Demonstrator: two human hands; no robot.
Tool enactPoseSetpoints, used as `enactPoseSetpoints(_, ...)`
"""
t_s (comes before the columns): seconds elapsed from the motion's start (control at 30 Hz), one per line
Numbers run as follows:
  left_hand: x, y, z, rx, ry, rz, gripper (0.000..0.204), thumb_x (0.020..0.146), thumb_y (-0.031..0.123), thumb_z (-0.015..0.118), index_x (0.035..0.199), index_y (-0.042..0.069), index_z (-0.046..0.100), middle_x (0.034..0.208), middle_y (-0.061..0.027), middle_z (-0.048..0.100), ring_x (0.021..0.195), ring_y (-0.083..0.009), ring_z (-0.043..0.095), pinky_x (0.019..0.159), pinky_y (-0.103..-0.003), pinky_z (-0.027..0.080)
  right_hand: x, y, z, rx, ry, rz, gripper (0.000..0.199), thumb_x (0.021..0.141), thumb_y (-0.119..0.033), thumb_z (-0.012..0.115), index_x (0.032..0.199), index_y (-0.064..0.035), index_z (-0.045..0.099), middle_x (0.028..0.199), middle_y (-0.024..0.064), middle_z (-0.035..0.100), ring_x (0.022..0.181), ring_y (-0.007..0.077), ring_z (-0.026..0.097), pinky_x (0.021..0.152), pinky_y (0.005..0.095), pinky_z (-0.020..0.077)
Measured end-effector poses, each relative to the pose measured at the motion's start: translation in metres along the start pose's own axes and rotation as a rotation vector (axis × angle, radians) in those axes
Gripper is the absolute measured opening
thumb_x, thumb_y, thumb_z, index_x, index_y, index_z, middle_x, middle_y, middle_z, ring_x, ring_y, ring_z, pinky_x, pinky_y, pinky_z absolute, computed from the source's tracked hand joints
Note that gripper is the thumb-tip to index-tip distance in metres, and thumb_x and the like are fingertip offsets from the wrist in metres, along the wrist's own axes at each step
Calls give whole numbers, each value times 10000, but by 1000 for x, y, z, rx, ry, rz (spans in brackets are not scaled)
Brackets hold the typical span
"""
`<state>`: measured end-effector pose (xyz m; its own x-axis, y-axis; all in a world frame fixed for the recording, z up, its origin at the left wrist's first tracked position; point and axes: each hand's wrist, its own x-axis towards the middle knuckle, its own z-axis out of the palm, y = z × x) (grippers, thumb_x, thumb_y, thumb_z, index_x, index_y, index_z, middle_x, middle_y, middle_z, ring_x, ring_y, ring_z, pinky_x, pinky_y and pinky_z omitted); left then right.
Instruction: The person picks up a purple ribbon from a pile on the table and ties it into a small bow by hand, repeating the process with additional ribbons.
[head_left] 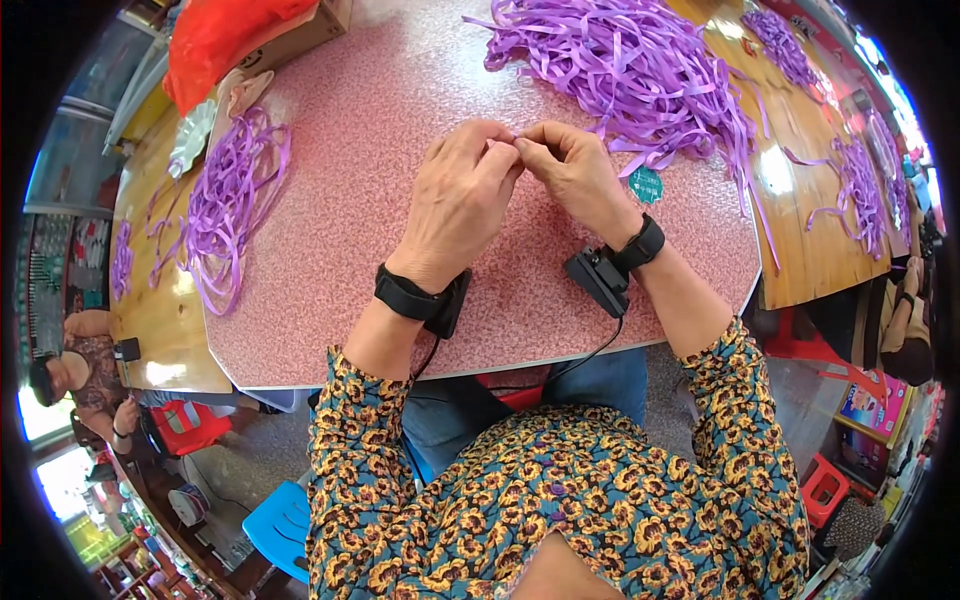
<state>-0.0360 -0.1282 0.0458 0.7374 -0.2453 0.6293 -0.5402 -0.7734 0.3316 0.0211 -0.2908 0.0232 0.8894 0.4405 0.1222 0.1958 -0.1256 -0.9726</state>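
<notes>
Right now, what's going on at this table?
A person seated at a pink speckled table has the left hand and right hand brought together, fingertips pinching something small between them; what it is cannot be told. A loose pile of purple ribbon strips lies just beyond the hands, and a smaller purple bundle lies to the left. A small teal tag sits near the right wrist.

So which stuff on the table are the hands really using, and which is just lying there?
In use:
- left hand and right hand, fingertips pinched together over the pink table; what they pinch is too small to tell
- big pile of purple ribbons, nearest them

Just lying about:
- looped purple ribbon bundle
- round teal tag
- red plastic bag
</notes>
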Motion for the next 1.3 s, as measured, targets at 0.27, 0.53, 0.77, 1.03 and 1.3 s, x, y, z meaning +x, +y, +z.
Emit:
enactPoseSetpoints(0.27,-4,-7,5,-151,72,-49,130,839,55,674,940,28,596,940,-106,584,848,-283,606,732,-376,490,-3,-13,2,372,29,248,190,974,-233,593,970,-60,673,721,-71,542,579,14,412,500,187,336)
enactPoseSetpoints(0.53,-8,-9,9,-502,28,-305,107,928,83,622,983,0,580,904,-105,588,763,-191,604,681,-305,481,-3,-9,-3,675,-120,280,118,1000,-199,518,969,-98,570,737,-54,470,613,38,393,530,189,332)
enactPoseSetpoints(0.77,-8,-10,3,-925,-62,-527,144,1003,132,539,1075,7,549,900,-17,580,796,-83,549,714,-244,477,-2,-6,-4,256,-172,-3,196,1028,-253,495,1019,-76,580,789,-58,494,673,31,429,575,200,375)
enactPoseSetpoints(1.03,-9,-14,4,-795,-50,-539,135,994,115,553,1069,3,568,893,-12,595,795,-74,551,710,-229,467,0,-11,-7,-9,-125,-115,184,974,-180,614,1018,-3,637,837,-35,598,749,27,518,634,194,439)
enactPoseSetpoints(1.3,-10,-19,4,-813,-41,-596,147,965,112,595,1053,-6,592,899,-17,621,810,-73,566,713,-232,470,2,-4,-8,31,-85,-64,188,929,-121,672,1076,-4,662,910,-14,654,833,36,574,705,190,475)
